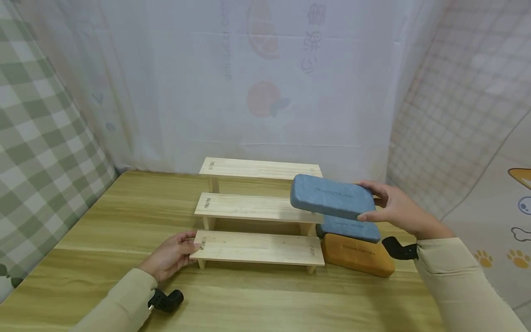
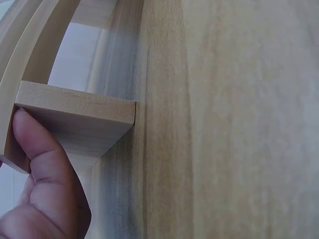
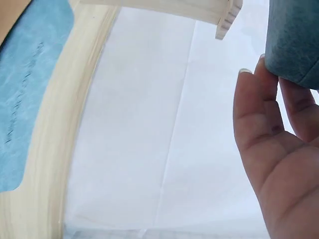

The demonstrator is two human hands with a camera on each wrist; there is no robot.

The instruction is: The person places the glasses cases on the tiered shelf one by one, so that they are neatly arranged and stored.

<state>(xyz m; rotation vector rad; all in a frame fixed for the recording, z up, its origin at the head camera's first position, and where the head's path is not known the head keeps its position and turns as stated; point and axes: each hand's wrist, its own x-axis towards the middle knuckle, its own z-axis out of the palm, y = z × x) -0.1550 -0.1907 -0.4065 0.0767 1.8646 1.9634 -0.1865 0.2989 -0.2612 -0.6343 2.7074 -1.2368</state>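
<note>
In the head view a blue glasses case (image 1: 332, 196) with small dark lettering is held by its right end, raised above the right side of a three-tier wooden display stand (image 1: 257, 246). My right hand (image 1: 392, 207) grips it between thumb and fingers; the right wrist view shows only a corner of this case (image 3: 294, 45) at the fingertips. My left hand (image 1: 174, 253) pinches the left end of the stand's lowest board. In the left wrist view the thumb (image 2: 45, 164) presses under that board, beside its leg (image 2: 75, 102); the other fingers are mostly hidden.
To the right of the stand, a second blue case (image 1: 350, 229) and an orange-brown case (image 1: 358, 256) lie on the wood-grain table (image 1: 249, 304). A pale printed curtain (image 1: 174, 92) hangs behind, with a green checked cloth (image 1: 37, 115) at the left.
</note>
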